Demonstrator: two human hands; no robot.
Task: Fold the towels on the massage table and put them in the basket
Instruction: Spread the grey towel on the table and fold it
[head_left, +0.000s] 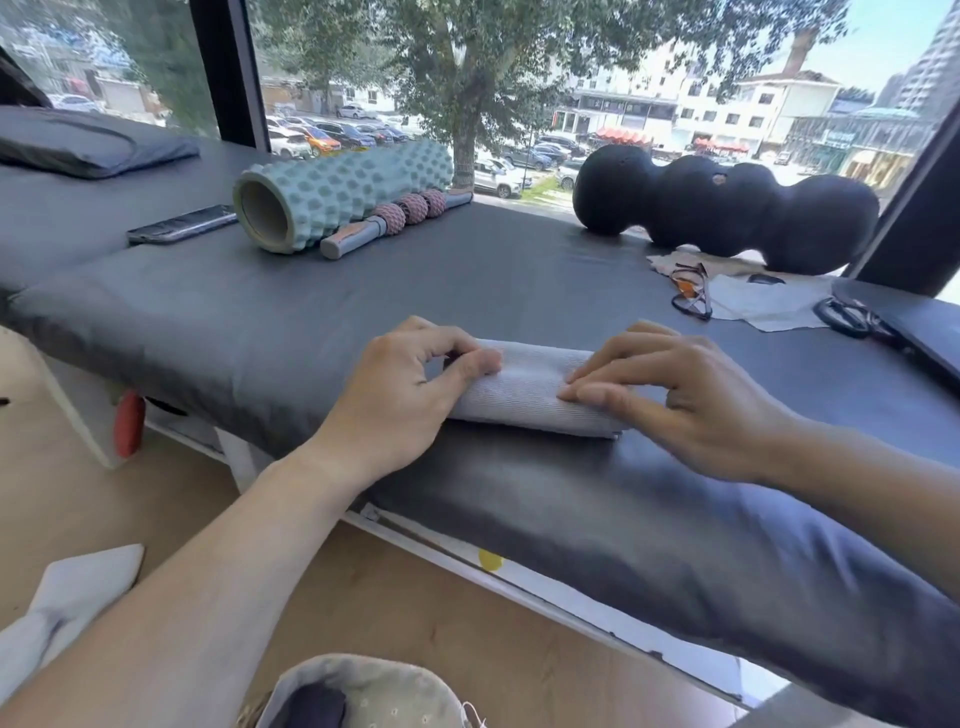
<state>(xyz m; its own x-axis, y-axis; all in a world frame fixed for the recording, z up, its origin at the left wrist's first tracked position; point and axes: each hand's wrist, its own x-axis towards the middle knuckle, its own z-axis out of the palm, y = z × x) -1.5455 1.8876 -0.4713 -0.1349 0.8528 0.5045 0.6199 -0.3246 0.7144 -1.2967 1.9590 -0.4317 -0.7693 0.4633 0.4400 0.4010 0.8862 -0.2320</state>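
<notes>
The massage table (519, 270), padded and covered in dark grey, is spreading wide beyond the grip on every side, and its near edge is running just below both wrists. The basket (363, 691), a pale fabric one with something dark inside, is sitting low on the floor, well under the left forearm and apart from the table. The towel (535, 387), grey and finely ribbed, is being held between the two hands as a compact roll or thick fold near the table's front edge; which of the two it is cannot be told for certain. Its long axis is lying left to right, roughly along the table edge, with one end under the left hand (410, 395) and the other under the right hand (691, 400), the right end dipping slightly nearer. The left hand's fingers are curled over the far side with the thumb pressed onto the top, so this end is being gripped. The right hand's fingers (597, 382) are laid long and nearly straight along the top, so that end is being pressed rather than clasped. The cloth is judged to be light, soft and limp, not fragile, and likely to spring open if released. It is best taken at both ends together, or wrapped round its middle, so the layers are being kept shut during the carry.
</notes>
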